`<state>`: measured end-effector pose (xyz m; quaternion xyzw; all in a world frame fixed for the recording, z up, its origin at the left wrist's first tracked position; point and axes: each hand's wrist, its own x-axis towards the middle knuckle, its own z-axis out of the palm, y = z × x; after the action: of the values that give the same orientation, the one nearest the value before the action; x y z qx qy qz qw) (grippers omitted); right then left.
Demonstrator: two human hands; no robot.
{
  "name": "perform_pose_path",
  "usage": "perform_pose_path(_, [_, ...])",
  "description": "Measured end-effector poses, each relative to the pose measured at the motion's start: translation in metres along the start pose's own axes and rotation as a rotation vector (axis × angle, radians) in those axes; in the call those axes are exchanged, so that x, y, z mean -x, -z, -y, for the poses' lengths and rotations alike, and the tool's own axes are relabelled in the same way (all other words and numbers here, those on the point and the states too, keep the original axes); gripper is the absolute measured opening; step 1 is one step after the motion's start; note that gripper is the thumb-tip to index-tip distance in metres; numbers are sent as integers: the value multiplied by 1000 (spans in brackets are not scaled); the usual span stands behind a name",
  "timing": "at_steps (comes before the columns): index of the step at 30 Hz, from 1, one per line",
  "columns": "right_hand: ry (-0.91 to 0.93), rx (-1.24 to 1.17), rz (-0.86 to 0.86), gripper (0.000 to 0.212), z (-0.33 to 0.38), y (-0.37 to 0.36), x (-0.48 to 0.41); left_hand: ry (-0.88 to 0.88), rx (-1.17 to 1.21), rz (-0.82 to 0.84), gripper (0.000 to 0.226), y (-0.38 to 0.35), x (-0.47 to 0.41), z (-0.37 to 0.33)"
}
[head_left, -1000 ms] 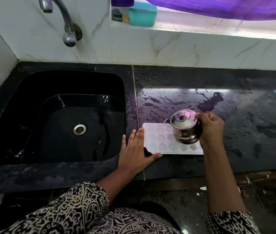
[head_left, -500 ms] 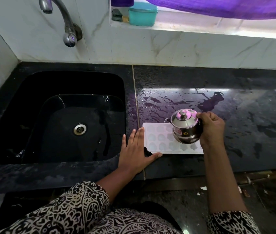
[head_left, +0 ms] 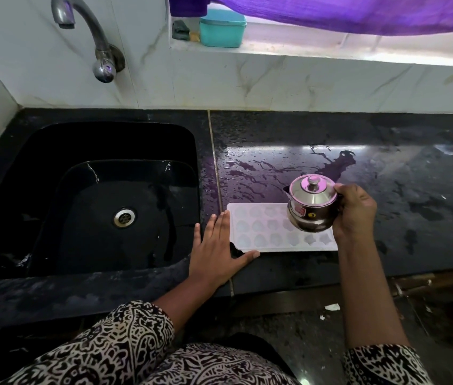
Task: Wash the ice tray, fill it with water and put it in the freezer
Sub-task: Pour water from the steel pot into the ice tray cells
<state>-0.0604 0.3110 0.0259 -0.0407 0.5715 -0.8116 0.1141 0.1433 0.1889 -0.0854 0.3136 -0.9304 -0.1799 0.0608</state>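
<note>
Steel pot (head_left: 312, 207) is showing a "3" in a small round mark, plus a red sticker that's too small to read; white ice tray (head_left: 261, 229) is lying flat on the wet black counter (head_left: 403, 168) just right of the sink (head_left: 95, 190), cavities facing up, long axis running left-right along the counter's front edge; right hand (head_left: 355, 212) is gripping the lidded pot, fingers curled round it, holding it over the tray's right end with the spout pointing left; left hand (head_left: 217, 251) is lying flat, fingers straight, against the tray's left short edge, thumb at the front-left corner.
</note>
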Motion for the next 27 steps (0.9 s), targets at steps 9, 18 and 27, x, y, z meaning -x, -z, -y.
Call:
perform_pose_path(9, [48, 215, -6, 47, -4, 8, -2, 3, -9, 11, 116, 1, 1, 0])
perform_pose_path(18, [56, 338, 10, 33, -1, 7, -8, 3, -18, 10, 116, 3, 1, -1])
perform_pose_path(27, [49, 321, 14, 38, -1, 5, -7, 3, -18, 11, 114, 2, 1, -1])
